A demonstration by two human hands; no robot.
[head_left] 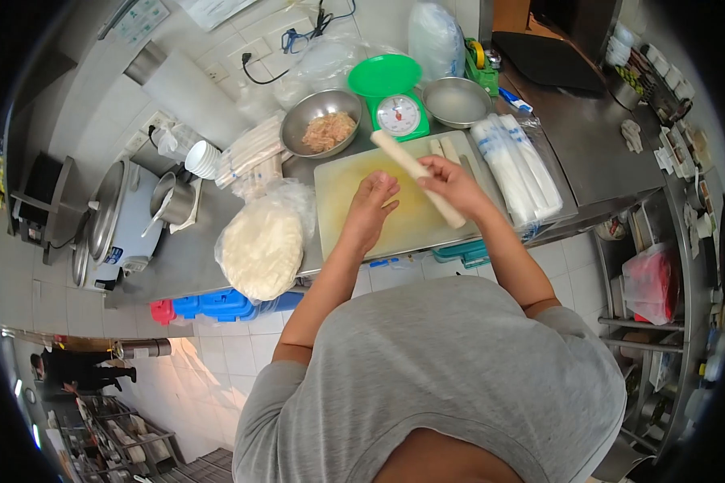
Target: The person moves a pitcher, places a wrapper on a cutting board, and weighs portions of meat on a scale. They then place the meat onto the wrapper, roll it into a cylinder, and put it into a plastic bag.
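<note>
My right hand (pixel 457 188) is closed around a long pale roll (pixel 400 153), which looks like a rolled-up wrapper. The roll slants above a white cutting board (pixel 334 229) with a yellowish stain in its middle. To its left, my left hand (pixel 373 203) is raised over the board, fingers bent and apart, with nothing visible in it. A few similar pale rolls (pixel 449 148) lie at the board's far right. Beyond the board, a metal bowl (pixel 296 121) holds shredded, pinkish-tan filling (pixel 329 131). Left of the board sits a plastic-wrapped stack of round, pale wrappers (pixel 262 249).
A green kitchen scale (pixel 399 115) and a second metal bowl (pixel 457 103) stand behind the board. Bagged rolls (pixel 250 157) lie at left, plastic packages (pixel 517 169) at right. A large pot (pixel 111 201) stands far left. A person (pixel 80 369) is in the distance.
</note>
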